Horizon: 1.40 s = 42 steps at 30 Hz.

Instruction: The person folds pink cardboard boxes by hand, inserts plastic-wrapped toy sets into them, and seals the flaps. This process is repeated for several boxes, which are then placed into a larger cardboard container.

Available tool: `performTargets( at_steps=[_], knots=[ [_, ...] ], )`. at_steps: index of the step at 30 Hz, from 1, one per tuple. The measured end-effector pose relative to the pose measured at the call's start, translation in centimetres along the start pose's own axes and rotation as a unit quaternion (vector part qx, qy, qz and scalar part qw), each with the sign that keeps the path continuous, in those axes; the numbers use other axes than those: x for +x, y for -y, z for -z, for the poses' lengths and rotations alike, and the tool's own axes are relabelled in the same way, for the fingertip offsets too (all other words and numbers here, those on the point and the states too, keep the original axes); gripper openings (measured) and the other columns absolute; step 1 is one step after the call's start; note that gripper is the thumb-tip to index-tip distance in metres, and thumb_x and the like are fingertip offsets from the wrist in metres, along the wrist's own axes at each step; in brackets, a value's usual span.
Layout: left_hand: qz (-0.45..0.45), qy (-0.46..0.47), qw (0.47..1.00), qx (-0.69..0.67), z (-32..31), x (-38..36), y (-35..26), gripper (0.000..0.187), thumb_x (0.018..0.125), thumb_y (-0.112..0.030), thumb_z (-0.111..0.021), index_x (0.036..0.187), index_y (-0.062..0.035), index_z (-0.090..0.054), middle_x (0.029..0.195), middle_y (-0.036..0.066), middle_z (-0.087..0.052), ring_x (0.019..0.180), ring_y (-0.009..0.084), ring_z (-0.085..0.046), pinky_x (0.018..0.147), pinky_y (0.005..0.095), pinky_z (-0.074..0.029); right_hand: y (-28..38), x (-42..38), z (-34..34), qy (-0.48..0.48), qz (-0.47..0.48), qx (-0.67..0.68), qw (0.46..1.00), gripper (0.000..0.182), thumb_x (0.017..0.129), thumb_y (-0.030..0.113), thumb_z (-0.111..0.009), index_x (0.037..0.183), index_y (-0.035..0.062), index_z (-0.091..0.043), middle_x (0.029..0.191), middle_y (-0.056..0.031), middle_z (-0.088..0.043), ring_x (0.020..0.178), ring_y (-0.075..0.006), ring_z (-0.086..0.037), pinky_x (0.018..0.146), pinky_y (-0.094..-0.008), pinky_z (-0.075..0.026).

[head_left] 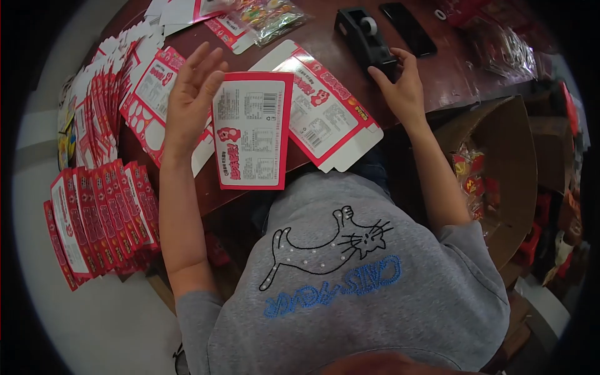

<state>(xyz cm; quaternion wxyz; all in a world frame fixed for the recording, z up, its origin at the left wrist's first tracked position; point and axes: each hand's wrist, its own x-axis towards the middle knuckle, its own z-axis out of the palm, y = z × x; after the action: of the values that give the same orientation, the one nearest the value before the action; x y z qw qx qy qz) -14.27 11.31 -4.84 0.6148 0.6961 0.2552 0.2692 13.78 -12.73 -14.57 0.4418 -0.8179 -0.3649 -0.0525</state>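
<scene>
A closed red and white printed box (253, 131) stands at the table's front edge, its text side facing up. My left hand (192, 94) is beside its upper left corner, fingers apart and nothing gripped. On the right, my right hand (403, 87) has its thumb and index finger spread at the near end of a black tape dispenser (365, 37); its palm looks empty. Between the hands lies a flat, unfolded carton (328, 109), partly under the box. Another flat carton (147, 94) lies left of my left hand.
Stacked flat cartons (100, 106) and a row of red boxes (103, 219) fill the left. A clear bag of sweets (269, 19) and a black phone (408, 29) lie at the back. An open cardboard box (512, 169) with red packets is at the right.
</scene>
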Motion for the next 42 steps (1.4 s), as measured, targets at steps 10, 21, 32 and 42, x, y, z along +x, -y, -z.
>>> performTargets(
  at_steps=[10, 21, 32, 42],
  knots=[
    [-0.01, 0.055, 0.821, 0.568, -7.9, -1.2, 4.2, 0.097, 0.066, -0.05, -0.083, 0.146, -0.0098, -0.046, 0.157, 0.027, -0.024, 0.143, 0.0517, -0.024, 0.109, 0.0633, -0.034, 1.2, 4.5, -0.2, 0.106, -0.27, 0.379, 0.879, 0.03, 0.086, 0.031, -0.079, 0.102, 0.0075, -0.071, 0.124, -0.0057, -0.063, 0.098, -0.011, -0.063, 0.079, -0.0263, -0.048],
    [-0.22, 0.254, 0.827, 0.451, -9.4, -1.1, 2.8, 0.088, 0.063, -0.04, -0.082, 0.14, -0.0107, -0.05, 0.156, 0.017, -0.032, 0.145, 0.0452, -0.027, 0.113, 0.0607, -0.03, -0.1, -0.3, 0.1, 0.006, -0.093, 0.165, 0.982, 0.018, 0.091, 0.018, -0.074, 0.103, 0.0037, -0.072, 0.12, -0.0079, -0.065, 0.088, -0.0125, -0.067, 0.078, -0.029, -0.054],
    [-0.235, 0.294, 0.8, 0.466, -6.3, -2.3, 4.3, 0.086, 0.059, -0.049, -0.084, 0.14, -0.037, -0.058, 0.163, 0.012, -0.026, 0.14, 0.0371, -0.035, 0.11, 0.0553, -0.033, 6.2, -0.4, 0.8, 0.437, 0.073, 0.134, 0.886, 0.045, 0.098, 0.006, -0.057, 0.141, 0.0075, -0.047, 0.086, -0.0129, -0.067, 0.08, -0.0234, -0.069, 0.074, -0.0373, -0.053],
    [-0.266, 0.305, 0.779, 0.479, -6.4, -1.9, 3.6, 0.081, 0.06, -0.049, -0.084, 0.135, -0.0282, -0.061, 0.161, 0.012, -0.03, 0.137, 0.0373, -0.039, 0.109, 0.0557, -0.033, 6.8, -1.1, 0.6, 0.346, 0.068, -0.064, 0.934, 0.027, 0.096, 0.019, -0.066, 0.117, 0.0057, -0.054, 0.088, -0.0128, -0.068, 0.079, -0.0275, -0.069, 0.071, -0.037, -0.053]
  ],
)
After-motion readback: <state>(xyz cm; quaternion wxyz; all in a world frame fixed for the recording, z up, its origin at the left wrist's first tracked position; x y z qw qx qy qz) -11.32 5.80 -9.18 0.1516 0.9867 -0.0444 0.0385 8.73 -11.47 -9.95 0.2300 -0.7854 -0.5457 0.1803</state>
